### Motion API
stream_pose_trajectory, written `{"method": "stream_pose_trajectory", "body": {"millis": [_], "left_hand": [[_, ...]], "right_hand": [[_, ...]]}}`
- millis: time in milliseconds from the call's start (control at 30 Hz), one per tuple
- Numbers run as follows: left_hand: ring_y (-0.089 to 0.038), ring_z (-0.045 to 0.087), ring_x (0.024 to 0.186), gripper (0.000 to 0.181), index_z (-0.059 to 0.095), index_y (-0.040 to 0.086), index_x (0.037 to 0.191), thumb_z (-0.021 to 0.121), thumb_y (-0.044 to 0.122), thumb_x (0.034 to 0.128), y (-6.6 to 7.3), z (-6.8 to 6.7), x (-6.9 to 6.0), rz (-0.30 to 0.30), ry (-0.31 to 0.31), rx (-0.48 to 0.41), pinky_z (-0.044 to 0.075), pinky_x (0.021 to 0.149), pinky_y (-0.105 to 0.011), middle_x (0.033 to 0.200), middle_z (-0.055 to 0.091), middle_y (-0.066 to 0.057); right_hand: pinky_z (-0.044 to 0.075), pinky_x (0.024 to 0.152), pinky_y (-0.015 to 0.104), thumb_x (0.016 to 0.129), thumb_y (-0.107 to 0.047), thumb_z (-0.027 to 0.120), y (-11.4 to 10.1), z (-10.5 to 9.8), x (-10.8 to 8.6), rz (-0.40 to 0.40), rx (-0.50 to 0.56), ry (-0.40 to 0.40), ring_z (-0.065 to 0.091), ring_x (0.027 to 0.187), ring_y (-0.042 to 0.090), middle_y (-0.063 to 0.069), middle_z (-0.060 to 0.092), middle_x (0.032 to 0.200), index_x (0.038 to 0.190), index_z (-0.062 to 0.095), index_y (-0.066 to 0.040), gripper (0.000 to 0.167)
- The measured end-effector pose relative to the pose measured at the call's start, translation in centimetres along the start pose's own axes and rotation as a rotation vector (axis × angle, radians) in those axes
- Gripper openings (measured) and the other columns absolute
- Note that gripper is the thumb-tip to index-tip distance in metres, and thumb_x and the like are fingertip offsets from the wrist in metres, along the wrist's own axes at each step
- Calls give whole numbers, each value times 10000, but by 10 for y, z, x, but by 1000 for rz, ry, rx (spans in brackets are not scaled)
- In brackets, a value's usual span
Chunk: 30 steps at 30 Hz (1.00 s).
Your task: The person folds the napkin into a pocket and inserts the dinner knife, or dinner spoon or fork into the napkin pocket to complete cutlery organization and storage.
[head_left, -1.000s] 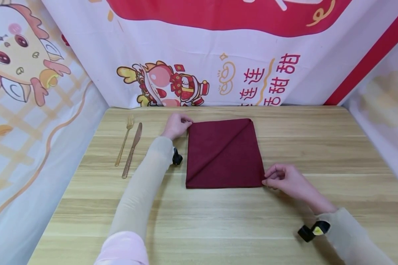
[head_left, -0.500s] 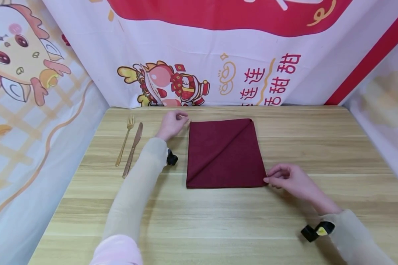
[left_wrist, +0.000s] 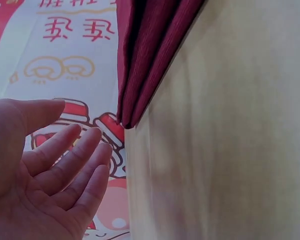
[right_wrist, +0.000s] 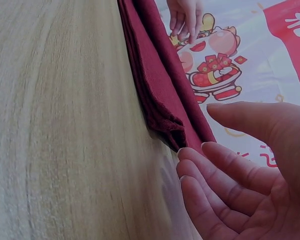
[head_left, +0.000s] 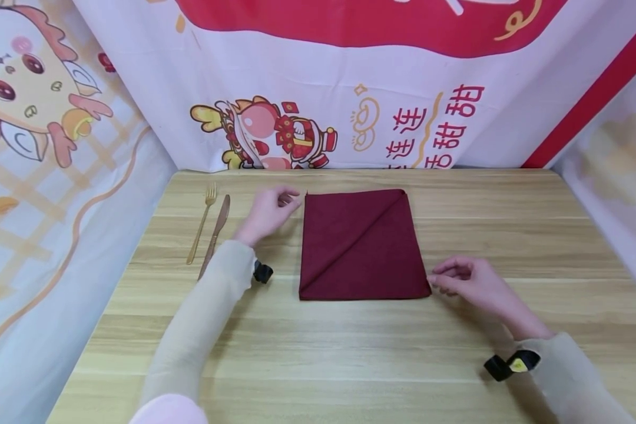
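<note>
1. We are seeing a folded napkin [head_left: 364, 246] lying on the table [head_left: 360, 359], twelve o'clock.
2. Ten o'clock corner: we are noting the left hand [head_left: 271, 208] just apart, fingers loosely bent.
3. Four o'clock corner: we are finding the right hand [head_left: 471, 284], thumb spread from fingers, contact unclear.

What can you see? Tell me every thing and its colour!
Flat wood-grain table: 1, pale brown, centre
Square folded fabric cloth: 1, dark red, mid-table
Slim metal-looking fork: 1, gold, left part of the table
Long metal-looking knife: 1, copper, right of the fork, lower end hidden
Printed fabric hangings: 3, mainly white, behind, left and right
Printed cartoon creatures: 2, multicoloured, on the back and left hangings
Small boxy wrist devices: 2, black, one per wrist
Long fabric sleeves: 2, beige (left also pink), both arms
Left grip: 1, bare hand, by the cloth's far left corner
Right grip: 1, bare hand, at the near right corner
</note>
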State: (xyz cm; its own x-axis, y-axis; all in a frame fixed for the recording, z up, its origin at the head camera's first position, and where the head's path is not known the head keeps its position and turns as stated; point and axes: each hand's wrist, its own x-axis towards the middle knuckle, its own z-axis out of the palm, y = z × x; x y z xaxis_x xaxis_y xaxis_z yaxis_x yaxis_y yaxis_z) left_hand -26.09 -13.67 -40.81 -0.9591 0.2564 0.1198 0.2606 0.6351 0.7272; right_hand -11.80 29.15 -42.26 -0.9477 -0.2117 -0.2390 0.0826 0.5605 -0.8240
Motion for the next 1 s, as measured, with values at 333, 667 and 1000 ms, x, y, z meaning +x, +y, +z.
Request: {"method": "stream_pose_trajectory", "body": {"millis": [333, 667, 1000], "left_hand": [[-219, 665, 933, 356, 627, -4, 1280, 683, 212, 1002, 7, 10, -38, 12, -57, -3, 537, 864, -378, 1030, 701, -78], [-206, 674, 922, 396, 602, -15, 1309, 702, 197, 989, 13, 10, -70, 36, -58, -5, 550, 850, -377, 1027, 708, -72], [-196, 672, 956, 370, 619, -16, 1277, 705, 196, 985, 12, 10, -101, 48, -104, 16, 545, 881, -387, 1055, 708, -73]], "right_hand": [[563, 652, 330, 947, -307, 757, 0, -2, 1, 1, 0, 7, 684, 808, 254, 110, 733, 959, 1151, 698, 6, 378], [563, 661, 332, 947, -340, 753, 0, -4, 1, 18, 9, 10, 681, 820, 244, 112, 734, 973, 1168, 699, 8, 415], [541, 792, 229, 951, -384, 740, -13, -13, 13, -41, -51, 54, 695, 984, 171, 99, 740, 1103, 1221, 717, -15, 457]]}}
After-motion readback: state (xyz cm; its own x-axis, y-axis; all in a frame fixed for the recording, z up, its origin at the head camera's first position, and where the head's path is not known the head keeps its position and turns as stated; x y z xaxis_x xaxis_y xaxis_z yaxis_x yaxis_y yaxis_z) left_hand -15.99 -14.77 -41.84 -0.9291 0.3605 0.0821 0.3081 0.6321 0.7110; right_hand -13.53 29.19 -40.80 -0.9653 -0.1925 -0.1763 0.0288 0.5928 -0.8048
